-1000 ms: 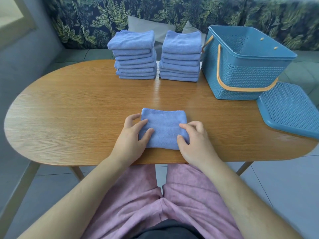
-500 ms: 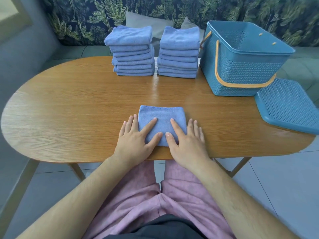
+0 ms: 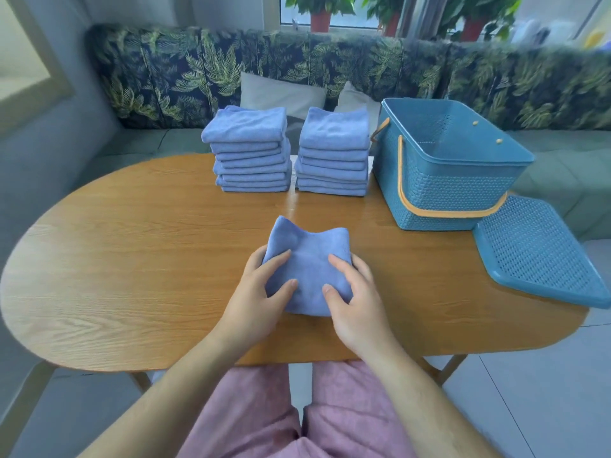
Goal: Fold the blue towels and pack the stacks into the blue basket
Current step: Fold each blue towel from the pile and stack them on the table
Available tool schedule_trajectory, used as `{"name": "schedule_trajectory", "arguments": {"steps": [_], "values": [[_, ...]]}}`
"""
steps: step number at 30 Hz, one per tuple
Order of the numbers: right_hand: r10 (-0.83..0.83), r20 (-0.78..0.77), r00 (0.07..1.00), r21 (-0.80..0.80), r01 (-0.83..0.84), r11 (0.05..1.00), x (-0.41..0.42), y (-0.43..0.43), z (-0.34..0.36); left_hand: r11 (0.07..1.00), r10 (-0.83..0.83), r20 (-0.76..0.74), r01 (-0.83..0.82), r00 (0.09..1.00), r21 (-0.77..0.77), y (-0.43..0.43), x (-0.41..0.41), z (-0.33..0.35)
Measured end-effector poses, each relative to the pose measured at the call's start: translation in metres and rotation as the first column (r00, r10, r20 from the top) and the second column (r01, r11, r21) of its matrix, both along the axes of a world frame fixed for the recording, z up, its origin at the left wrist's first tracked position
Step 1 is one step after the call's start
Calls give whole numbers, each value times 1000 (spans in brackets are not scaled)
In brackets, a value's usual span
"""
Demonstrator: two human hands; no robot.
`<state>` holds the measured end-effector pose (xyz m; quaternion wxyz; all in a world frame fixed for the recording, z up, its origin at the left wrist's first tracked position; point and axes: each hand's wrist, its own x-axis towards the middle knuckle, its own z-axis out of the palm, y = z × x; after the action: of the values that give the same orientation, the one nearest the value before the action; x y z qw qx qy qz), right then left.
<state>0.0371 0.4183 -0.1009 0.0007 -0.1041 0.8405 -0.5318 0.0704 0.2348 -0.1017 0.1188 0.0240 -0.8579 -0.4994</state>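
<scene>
Head view shows the folded towel [image 3: 309, 276] near the middle of the front edge of the tabletop [image 3: 132, 259], gripped at both sides by the left hand [image 3: 254, 299] and right hand [image 3: 358, 307], fingers curled round it, far corners perking up. It looks soft, light and limp, so holding both sides level should keep the fold together. Bare wood lies open up to the left stack [image 3: 251, 153] and right stack [image 3: 334, 153] at the far edge, the blue basket [image 3: 446, 183] just right of them.
</scene>
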Motion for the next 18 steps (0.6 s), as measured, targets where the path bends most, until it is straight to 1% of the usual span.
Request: {"name": "schedule_trajectory", "arguments": {"steps": [4,9,14,18], "values": [[10,-79,997,14,-9,1000,-43,-7,38,1000,-10,-46,11,999,10,-10,-41,40],[15,-179,984,137,10,990,-131,-18,103,1000,-2,-62,1,998,-13,-21,-130,105],[-32,-214,976,198,76,977,-219,-26,155,999,8,-72,-12,997,-52,-23,-224,157],[-45,-224,974,202,91,975,-260,-25,177,1000,6,-96,-6,995,1,-21,-271,173]]}}
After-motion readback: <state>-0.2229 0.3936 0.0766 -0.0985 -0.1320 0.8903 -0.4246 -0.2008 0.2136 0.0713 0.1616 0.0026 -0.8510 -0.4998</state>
